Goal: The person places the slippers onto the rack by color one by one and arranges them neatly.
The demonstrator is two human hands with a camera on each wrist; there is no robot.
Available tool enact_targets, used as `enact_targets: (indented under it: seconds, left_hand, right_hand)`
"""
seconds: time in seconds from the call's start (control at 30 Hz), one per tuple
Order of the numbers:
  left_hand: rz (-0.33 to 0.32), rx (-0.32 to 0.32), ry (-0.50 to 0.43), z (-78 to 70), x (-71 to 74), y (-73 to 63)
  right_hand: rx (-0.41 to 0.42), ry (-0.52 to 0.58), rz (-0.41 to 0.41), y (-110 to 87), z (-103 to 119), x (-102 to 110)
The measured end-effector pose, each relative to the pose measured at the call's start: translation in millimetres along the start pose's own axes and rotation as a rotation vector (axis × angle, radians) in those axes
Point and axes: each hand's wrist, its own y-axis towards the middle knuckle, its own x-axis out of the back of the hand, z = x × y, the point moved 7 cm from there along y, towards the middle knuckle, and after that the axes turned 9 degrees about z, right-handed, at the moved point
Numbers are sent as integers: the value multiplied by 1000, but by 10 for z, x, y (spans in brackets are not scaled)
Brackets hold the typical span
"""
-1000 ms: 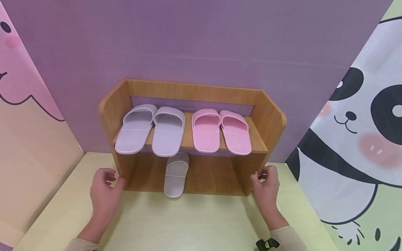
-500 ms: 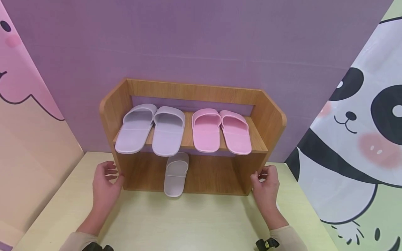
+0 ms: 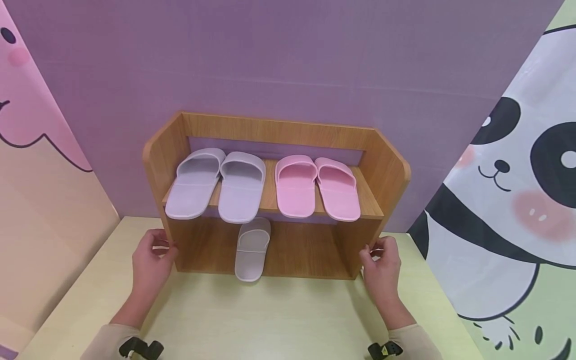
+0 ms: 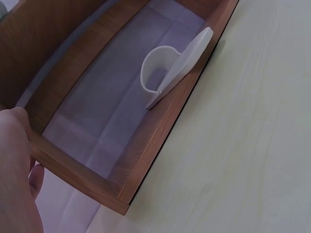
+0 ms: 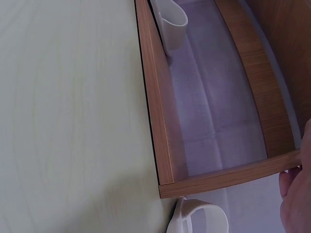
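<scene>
A wooden two-tier shoe rack [image 3: 279,132] stands on the table. My left hand [image 3: 153,262] grips the front edge of its left side panel, thumb in front and fingers on the outer side. At the right side panel my right hand [image 3: 381,267] pinches the front edge in a similar way. The upper shelf bears a lavender pair, left slipper [image 3: 191,197] and right slipper [image 3: 239,200], beside a pink pair, left slipper [image 3: 295,192] and right slipper [image 3: 339,195]. A single off-white slipper [image 3: 250,260] leans on the lower shelf, toe slightly over its front edge.
In the right wrist view another white slipper [image 5: 182,216] lies outside the rack, just past the right panel; my right hand mostly hides it from the head view. Pale table [image 3: 265,320] extends in front. A purple wall [image 3: 288,55] rises behind, with a panda-printed panel [image 3: 508,200] at right.
My left hand has moved slightly up and in along the left panel, its fingers closing on the edge. The right hand has kept its hold; rack and slippers look nearly unmoved.
</scene>
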Motion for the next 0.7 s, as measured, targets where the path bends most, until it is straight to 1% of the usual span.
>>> enact_targets:
  seconds: [0.2, 0.3, 0.47, 0.6, 0.7]
  left_hand:
    - [-14, -17, 5, 5, -18, 15]
    - [-16, -11, 19, 16, -28, 23]
    - [-9, 7, 48, -5, -30, 30]
    - [-6, 3, 53, -20, -33, 37]
    - [-2, 1, 66, -19, -32, 42]
  right_hand:
    - [-15, -22, 30, -2, 29, 28]
    - [-36, -32, 59, -3, 44, 38]
    - [-82, -57, 175, -29, 41, 83]
    - [-41, -87, 257, -88, -29, 143]
    - [-28, -139, 308, -132, -109, 172]
